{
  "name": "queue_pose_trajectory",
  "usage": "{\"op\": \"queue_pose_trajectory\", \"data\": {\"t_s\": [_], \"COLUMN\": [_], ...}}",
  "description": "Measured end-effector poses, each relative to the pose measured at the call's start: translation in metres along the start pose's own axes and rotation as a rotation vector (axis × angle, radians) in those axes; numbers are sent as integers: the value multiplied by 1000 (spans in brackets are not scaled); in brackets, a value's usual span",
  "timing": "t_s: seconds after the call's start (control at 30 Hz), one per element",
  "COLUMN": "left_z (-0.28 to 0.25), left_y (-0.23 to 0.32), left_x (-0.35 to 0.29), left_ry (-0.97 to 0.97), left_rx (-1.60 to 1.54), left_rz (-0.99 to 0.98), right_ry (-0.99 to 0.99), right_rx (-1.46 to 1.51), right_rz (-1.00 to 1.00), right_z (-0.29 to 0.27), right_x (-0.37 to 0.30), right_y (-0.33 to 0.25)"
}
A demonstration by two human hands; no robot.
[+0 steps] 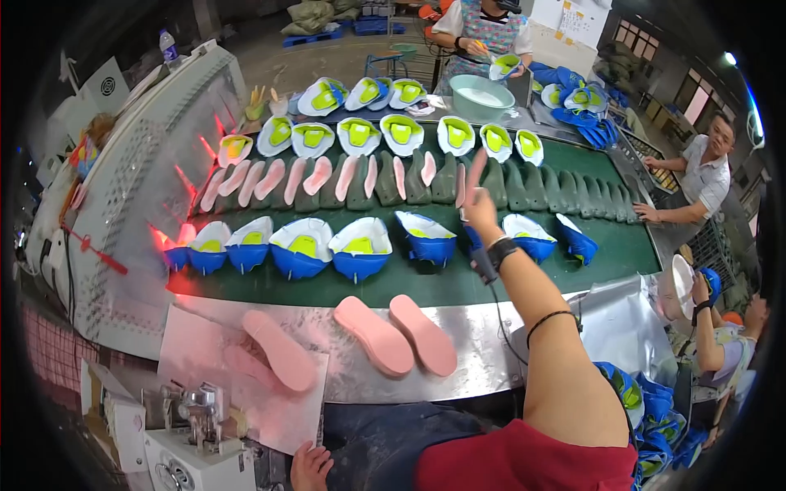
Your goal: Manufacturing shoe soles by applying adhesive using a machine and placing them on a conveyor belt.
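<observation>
My right hand (480, 214) reaches out over the green conveyor belt (426, 286) and holds a pink shoe sole (473, 170) upright against the middle row of dark green moulds (524, 186). A black band is on that wrist. Moulds further left carry pink soles (319, 175). My left hand (309, 468) rests low by the edge of a white sheet (196, 335), fingers apart, holding nothing. Three loose pink soles (375, 334) lie on the metal table (475, 368) in front of me.
Blue shoe uppers (360, 250) fill the belt's near row, white and yellow-green ones (401, 131) the far row. A teal basin (481, 96) stands behind. A large grey machine (139, 188) is at left. Other people work at the top (483, 37) and right (704, 176).
</observation>
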State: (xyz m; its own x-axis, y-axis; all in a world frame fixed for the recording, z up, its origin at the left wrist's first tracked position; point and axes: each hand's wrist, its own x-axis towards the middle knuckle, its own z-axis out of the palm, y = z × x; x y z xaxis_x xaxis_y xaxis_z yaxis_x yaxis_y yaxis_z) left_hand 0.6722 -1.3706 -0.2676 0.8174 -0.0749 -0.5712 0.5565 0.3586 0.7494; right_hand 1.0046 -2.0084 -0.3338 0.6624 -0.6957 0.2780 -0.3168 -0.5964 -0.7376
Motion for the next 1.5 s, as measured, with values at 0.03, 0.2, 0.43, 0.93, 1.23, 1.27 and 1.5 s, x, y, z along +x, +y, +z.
{"op": "queue_pose_trajectory", "data": {"t_s": [0.03, 0.2, 0.43, 0.93, 1.23, 1.27, 1.5], "left_z": [5, 36, 85, 229, 225, 225, 196], "left_y": [2, 10, 22, -72, -93, -93, -48], "left_x": [3, 24, 65, 126, 134, 134, 116], "left_ry": [17, 46, -228, -622, -565, -581, -788], "left_rx": [15, 102, 142, 256, 134, 130, 320], "left_rz": [-42, -103, -175, -461, -502, -509, -558], "right_ry": [10, 13, -272, -1136, -1223, -1206, -1060], "right_rx": [-66, -172, 341, -198, 22, 36, 203], "right_rz": [121, 102, -206, 267, 520, 528, 388], "right_z": [-20, -48, 7, -63, -62, -62, -101], "right_x": [21, 71, -47, -233, -238, -239, -203], "right_y": [31, 93, -34, -30, -27, -29, -75]}}
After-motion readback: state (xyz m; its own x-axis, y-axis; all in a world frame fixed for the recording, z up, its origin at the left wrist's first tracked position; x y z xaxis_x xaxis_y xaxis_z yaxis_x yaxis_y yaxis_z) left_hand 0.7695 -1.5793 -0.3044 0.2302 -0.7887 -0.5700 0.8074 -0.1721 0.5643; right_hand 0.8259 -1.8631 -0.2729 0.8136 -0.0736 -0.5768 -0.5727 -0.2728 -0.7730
